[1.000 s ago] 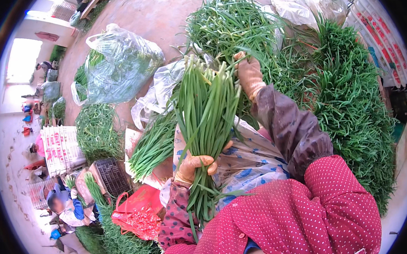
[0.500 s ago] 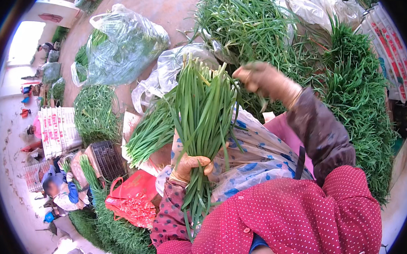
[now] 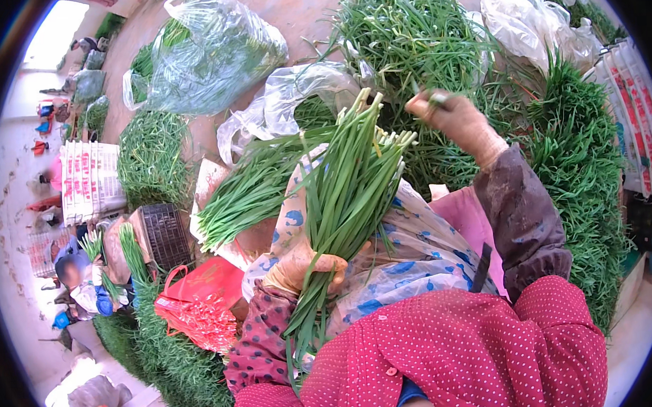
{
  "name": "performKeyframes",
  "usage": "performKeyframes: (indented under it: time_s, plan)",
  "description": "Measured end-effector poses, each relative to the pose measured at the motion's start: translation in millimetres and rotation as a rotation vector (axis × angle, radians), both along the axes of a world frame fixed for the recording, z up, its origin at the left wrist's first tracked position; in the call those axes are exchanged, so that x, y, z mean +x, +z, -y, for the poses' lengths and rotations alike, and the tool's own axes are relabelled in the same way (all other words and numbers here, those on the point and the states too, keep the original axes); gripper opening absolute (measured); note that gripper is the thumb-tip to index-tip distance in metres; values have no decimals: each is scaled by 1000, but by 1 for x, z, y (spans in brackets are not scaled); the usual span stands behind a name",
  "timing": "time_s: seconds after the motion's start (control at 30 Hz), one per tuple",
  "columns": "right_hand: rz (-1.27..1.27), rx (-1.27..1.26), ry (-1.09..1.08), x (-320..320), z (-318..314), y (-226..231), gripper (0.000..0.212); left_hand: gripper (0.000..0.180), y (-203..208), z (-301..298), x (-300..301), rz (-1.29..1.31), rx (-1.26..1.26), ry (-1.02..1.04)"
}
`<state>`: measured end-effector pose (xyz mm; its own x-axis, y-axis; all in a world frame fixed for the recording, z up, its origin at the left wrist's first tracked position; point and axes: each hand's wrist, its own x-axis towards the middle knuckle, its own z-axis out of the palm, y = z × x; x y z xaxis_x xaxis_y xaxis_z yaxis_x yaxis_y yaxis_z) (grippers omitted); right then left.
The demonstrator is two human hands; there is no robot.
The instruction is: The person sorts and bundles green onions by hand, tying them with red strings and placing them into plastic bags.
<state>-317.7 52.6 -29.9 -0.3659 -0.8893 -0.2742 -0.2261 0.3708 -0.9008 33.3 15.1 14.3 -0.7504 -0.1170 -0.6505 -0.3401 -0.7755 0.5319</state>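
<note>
My left hand (image 3: 311, 269), in a pale glove, is wrapped round a bunch of garlic chives (image 3: 350, 180) near its leafy end. The pale cut ends fan out at the top, tilted to the right, and the loose leaf tips hang below my fist. Off to the right of those ends, apart from them, my gloved right hand (image 3: 458, 119) is raised with its fingers closed. A pale-green bit shows at its fingers, too small to name. Beneath the bunch, a plastic sheet with blue spots (image 3: 389, 281) covers my lap.
Another pile of chives (image 3: 244, 189) lies left of my bunch. A loose heap (image 3: 405, 33) is ahead, and a tall green stack (image 3: 576, 183) stands at right. At left are a red bag (image 3: 205, 294), a dark crate (image 3: 164, 234) and a person (image 3: 87, 282) holding chives.
The bunch in my left hand has tilted to the right, its cut ends spreading. My right hand has shifted slightly right relative to the surroundings. The whole view has turned a little.
</note>
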Motion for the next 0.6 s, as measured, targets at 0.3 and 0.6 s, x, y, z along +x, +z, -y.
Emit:
performKeyframes:
  time_s: [0.3, 0.6]
  plan:
    - [-451, 435, 250, 47, 12, -5, 37, 49, -2, 4, -14, 48, 57, -120]
    - [-544, 303, -31, -102, -17, -44, 46, 28, 14, 17, -29, 87, -38, -246]
